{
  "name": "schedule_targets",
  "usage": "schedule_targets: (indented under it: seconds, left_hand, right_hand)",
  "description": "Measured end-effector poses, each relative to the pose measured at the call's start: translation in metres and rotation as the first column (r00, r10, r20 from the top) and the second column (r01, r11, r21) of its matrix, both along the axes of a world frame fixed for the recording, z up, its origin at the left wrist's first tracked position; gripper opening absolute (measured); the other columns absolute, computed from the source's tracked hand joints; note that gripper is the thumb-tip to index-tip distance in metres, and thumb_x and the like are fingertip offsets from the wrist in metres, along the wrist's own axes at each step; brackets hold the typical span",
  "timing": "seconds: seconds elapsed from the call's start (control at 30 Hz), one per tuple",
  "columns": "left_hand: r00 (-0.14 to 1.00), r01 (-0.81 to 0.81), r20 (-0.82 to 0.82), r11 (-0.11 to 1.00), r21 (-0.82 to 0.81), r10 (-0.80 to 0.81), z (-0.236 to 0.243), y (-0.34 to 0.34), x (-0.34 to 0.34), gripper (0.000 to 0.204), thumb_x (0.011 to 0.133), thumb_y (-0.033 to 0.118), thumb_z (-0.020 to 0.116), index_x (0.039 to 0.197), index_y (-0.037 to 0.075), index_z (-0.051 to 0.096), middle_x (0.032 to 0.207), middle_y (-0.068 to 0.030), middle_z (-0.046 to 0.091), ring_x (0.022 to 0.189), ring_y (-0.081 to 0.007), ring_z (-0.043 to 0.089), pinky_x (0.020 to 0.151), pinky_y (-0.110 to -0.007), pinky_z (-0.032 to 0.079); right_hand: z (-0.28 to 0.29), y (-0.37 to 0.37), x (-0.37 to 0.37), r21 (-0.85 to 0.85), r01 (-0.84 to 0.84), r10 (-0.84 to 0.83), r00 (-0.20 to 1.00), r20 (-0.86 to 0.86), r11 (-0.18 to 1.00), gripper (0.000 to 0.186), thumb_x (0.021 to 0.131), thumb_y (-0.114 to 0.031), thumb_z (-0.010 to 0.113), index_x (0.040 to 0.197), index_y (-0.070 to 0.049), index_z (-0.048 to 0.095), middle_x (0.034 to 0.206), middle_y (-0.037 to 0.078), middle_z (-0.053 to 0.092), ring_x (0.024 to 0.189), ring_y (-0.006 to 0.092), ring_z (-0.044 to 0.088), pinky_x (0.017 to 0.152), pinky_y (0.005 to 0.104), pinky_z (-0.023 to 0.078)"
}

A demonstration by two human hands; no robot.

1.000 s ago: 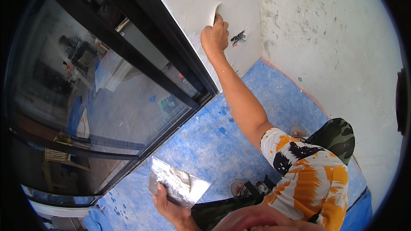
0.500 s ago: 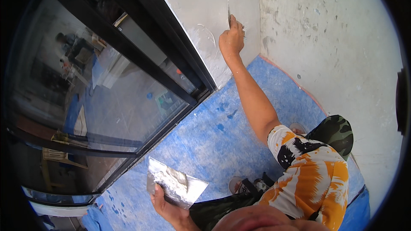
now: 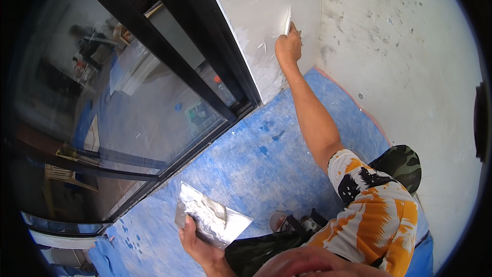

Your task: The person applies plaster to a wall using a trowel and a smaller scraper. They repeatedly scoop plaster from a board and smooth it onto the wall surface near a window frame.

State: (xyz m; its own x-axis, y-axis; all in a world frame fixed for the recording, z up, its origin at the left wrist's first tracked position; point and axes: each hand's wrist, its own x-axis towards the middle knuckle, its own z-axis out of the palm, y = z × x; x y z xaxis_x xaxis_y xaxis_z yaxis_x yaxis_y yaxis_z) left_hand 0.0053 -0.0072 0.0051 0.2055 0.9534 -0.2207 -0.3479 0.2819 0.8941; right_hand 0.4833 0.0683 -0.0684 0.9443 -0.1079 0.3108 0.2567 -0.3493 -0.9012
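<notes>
My right hand (image 3: 289,47) is closed on a putty knife (image 3: 288,20), its blade edge-on and whitish, held at the narrow grey wall section (image 3: 256,31) beside the door frame. Whether the blade touches the wall I cannot tell. Rough pale streaks mark the plaster left of the hand. Low in front of me, my left hand (image 3: 197,243) grips a flat metal plate (image 3: 238,224) by its near edge, the thumb on top. A thick lump of greyish-white putty (image 3: 211,213) lies on the plate.
A dark-framed glass sliding door (image 3: 169,72) fills the left, with a chair and clutter seen through or reflected in the glass. Blue sheeting (image 3: 241,159) with dark spots covers the floor. On the right rises a stained pale wall (image 3: 389,61). My feet stand on the sheeting.
My right hand with the putty knife has shifted slightly right and down, and the blade now shows its whitish side. My left hand and the plate are almost unmoved. The view has shifted a little.
</notes>
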Motion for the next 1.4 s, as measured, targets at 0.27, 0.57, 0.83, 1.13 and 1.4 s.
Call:
schedule_targets:
  seconds: [0.27,0.57,0.83,1.13,1.4]
  left_hand:
    - [0.998,0.045,0.039,0.999,0.005,-0.046,-0.003,0.002,-0.001,0.041,0.098,0.018,0.059,0.131,-0.005,0.052,0.116,-0.0179,0.066,0.099,-0.0293,0.070,0.085,-0.044,0.059]
    - [0.996,0.045,0.083,0.999,0.001,-0.045,-0.003,0.001,-0.002,0.044,0.097,0.018,0.060,0.132,-0.006,0.051,0.116,-0.0187,0.065,0.101,-0.0308,0.069,0.086,-0.045,0.059]
    - [0.998,0.045,0.035,0.999,-0.030,-0.044,-0.001,0.002,-0.004,0.046,0.096,0.020,0.061,0.132,-0.006,0.051,0.116,-0.0196,0.065,0.100,-0.0323,0.069,0.086,-0.046,0.059]
    - [0.996,0.051,0.080,0.998,-0.029,-0.049,-0.012,0.002,-0.005,0.045,0.097,0.020,0.061,0.133,-0.006,0.051,0.117,-0.0192,0.065,0.100,-0.0314,0.069,0.085,-0.046,0.059]
    - [0.999,-0.029,0.015,0.999,-0.016,0.029,-0.004,-0.004,-0.004,0.046,0.097,0.020,0.061,0.133,-0.006,0.050,0.117,-0.0194,0.064,0.099,-0.0312,0.069,0.084,-0.045,0.060]
  right_hand:
    - [0.003,0.060,-0.127,-0.126,-0.137,0.177,0.898,0.403,0.983,0.077,0.078,-0.002,0.071,0.149,-0.013,0.045,0.133,0.019,0.046,0.116,0.0428,0.048,0.094,0.0506,0.051]
    - [-0.036,0.062,-0.131,-0.217,-0.185,0.248,0.915,0.319,0.959,0.069,0.086,-0.007,0.068,0.150,-0.012,0.043,0.133,0.021,0.047,0.118,0.0437,0.048,0.097,0.0542,0.044]
    - [-0.024,0.040,-0.059,0.195,0.022,0.039,0.952,-0.303,0.981,0.051,0.096,-0.019,0.051,0.144,-0.002,0.048,0.128,0.023,0.054,0.116,0.0419,0.057,0.099,0.0560,0.046]
    - [0.011,0.050,-0.160,0.037,-0.245,0.218,0.914,0.341,0.969,0.062,0.086,-0.002,0.068,0.144,-0.005,0.047,0.131,0.021,0.047,0.114,0.0418,0.051,0.089,0.0503,0.054]
    - [-0.111,0.065,-0.121,0.025,-0.037,0.032,0.986,0.164,0.999,0.075,0.083,0.002,0.071,0.151,-0.005,0.041,0.135,0.025,0.045,0.118,0.0452,0.045,0.103,0.0521,0.039]
